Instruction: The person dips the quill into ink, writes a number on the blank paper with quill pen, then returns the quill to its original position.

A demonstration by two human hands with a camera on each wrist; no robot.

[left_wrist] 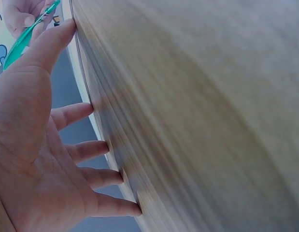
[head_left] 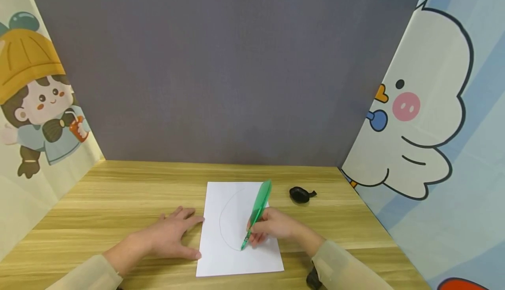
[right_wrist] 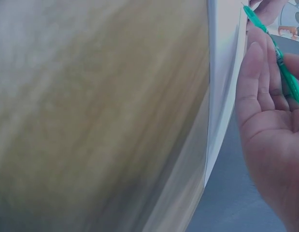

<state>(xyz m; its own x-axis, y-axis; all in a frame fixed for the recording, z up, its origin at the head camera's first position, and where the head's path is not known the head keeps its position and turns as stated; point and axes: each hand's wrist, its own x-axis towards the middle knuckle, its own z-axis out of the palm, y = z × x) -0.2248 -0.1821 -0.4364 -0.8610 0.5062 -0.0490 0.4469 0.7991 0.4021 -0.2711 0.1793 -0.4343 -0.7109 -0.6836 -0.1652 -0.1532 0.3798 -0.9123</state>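
Note:
A white sheet of paper (head_left: 213,255) lies on the wooden table and bears a thin curved line, like the left part of a circle. Over its right half, my right hand (head_left: 272,226) pinches a green feather-shaped pen (head_left: 260,200). The pen's tip is at the lower end of the line, its wide feather end tilted up and away. My left hand (head_left: 169,233) rests with spread fingers on the table, thumb and index fingertips at the sheet's left edge. In the right wrist view the pen (right_wrist: 279,60) crosses the fingers of the right hand (right_wrist: 270,121).
A small black pouch-like object (head_left: 300,195) with a short tab lies right of the sheet. Another dark item (head_left: 313,279) shows partly beside the right sleeve. A grey panel (head_left: 221,70) stands behind the wooden table (head_left: 150,184), with cartoon-printed cloths at both sides.

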